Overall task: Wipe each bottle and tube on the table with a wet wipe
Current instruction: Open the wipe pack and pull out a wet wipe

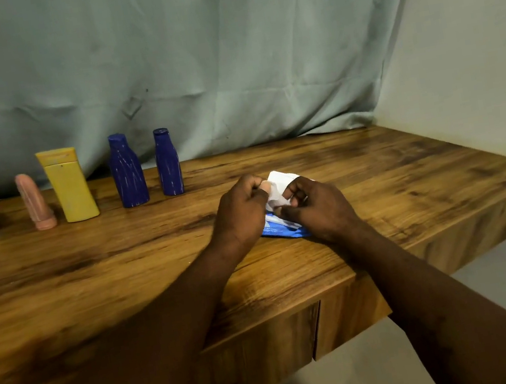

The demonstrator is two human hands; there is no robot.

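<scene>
Close together, the left hand (240,215) and right hand (320,212) pinch the white wipe (278,182) over its blue pack (285,232) on the counter (408,166); next, I guess, carry it to the bottles (128,175) back left.

The tabletop (359,174) is showing glossy, grained wood — the backdrop (188,51) is hanging as creased matt cloth, and the two blue bottles (128,172) are looking scuffed.

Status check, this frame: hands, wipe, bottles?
Left hand and right hand both pinch the wet wipe, above the blue pack. Row of bottles and tubes stands far left, none in hand. Nothing between hands and row.
</scene>
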